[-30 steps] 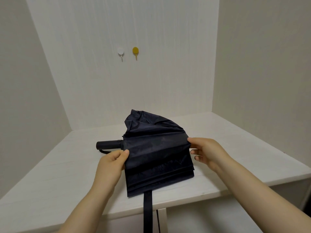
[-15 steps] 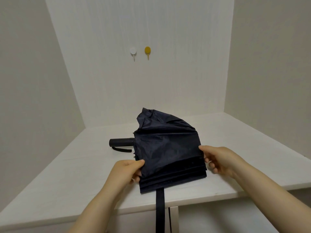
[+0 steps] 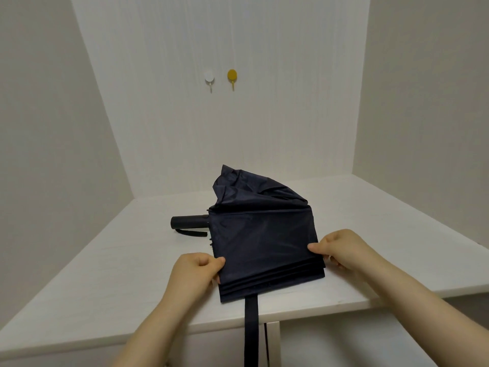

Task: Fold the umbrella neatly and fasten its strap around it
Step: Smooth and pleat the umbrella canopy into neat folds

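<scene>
We are holding a dark navy umbrella (image 3: pixel 262 234) flat on the white table (image 3: pixel 111 274), its canopy collapsed into stacked pleats near the front edge. Our left hand (image 3: pixel 194 271) is reaching in from the lower left, forearm angled up toward the middle, and it is pinching the left edge of the top fabric panel between thumb and curled fingers. Our right hand (image 3: pixel 341 250) is coming in from the lower right, its forearm crossing the table's front edge, and it is pinching the right edge of the same panel, thumb on top and fingers tucked underneath. Both hands are sitting at about the same height on opposite sides of the canopy, with the panel lying smooth between them.

The black handle (image 3: pixel 189 221) is sticking out to the left of the canopy, lying on the table, with a dark wrist loop (image 3: pixel 191 232) curving just below it. The rear fabric is bunching up loosely behind the flat panel. The strap (image 3: pixel 251 329) is hanging unfastened from the canopy's front edge, down over the table edge.

On the back wall a white hook (image 3: pixel 209 76) and a yellow hook (image 3: pixel 232 75) are sitting side by side
</scene>
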`<state>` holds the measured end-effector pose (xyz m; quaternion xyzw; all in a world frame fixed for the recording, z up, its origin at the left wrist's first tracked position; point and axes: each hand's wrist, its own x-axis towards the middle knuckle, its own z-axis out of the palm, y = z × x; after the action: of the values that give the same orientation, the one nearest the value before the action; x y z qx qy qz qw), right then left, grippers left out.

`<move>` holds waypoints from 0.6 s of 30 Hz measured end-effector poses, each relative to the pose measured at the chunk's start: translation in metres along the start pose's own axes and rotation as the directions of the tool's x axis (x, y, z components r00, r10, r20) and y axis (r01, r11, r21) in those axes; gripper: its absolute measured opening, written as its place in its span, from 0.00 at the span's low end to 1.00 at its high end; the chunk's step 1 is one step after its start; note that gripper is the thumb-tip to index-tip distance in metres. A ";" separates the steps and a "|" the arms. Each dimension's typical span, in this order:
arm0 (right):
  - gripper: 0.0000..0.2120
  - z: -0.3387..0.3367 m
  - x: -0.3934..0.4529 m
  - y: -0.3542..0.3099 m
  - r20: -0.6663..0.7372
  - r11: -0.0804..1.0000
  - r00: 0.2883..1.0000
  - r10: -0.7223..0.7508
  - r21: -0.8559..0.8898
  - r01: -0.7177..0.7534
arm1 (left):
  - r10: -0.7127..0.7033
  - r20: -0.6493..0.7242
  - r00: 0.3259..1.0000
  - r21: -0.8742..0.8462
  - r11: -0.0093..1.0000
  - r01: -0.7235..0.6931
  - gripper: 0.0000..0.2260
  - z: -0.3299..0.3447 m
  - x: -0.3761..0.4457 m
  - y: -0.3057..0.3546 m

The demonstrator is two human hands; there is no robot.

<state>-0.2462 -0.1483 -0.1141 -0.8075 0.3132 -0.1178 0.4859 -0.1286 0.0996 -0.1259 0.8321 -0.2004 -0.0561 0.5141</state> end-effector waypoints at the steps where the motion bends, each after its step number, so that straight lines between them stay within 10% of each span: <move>1: 0.21 0.002 0.001 0.001 -0.008 1.000 1.000 -0.017 -0.021 0.017 | 0.010 -0.017 1.000 0.039 0.999 -0.009 0.18 0.001 0.000 0.000; 18: 0.07 0.024 -0.011 0.012 -0.106 0.712 0.905 -0.412 -0.657 0.247 | 0.383 -0.122 0.916 0.600 0.764 -0.239 0.10 0.018 -0.002 -0.011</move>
<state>-0.2472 -0.1287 -0.1352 -0.9445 0.2412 -0.1904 0.1160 -0.1331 0.0896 -0.1440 0.9027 -0.2811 0.1933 0.2622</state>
